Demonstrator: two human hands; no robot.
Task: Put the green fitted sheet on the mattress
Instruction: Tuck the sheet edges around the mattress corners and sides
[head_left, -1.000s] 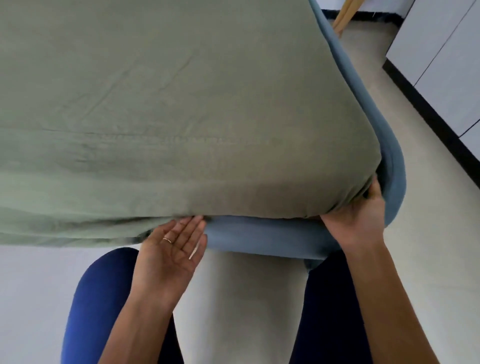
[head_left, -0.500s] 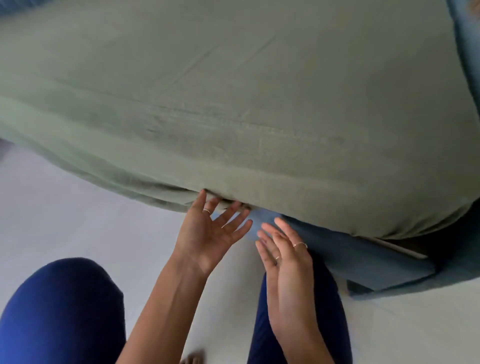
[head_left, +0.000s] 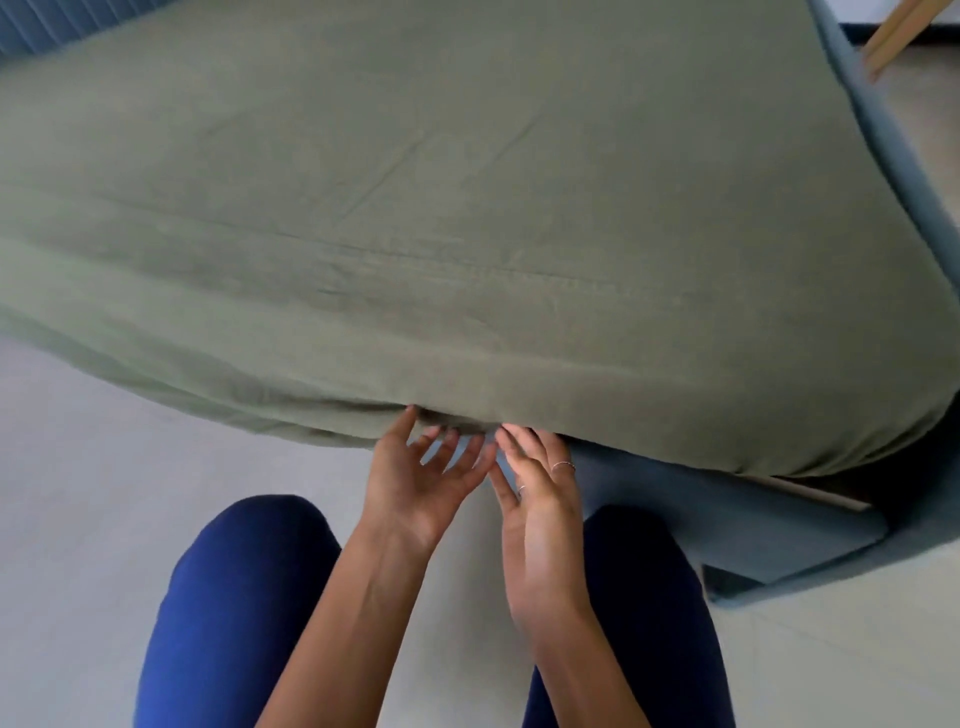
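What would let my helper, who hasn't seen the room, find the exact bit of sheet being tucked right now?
Start at the big sage-green fitted sheet covering the mattress on the blue-grey upholstered bed frame. Follow its near lower hem to where the left hand and right hand meet. There alone the hem bunches into a small dark pucker.
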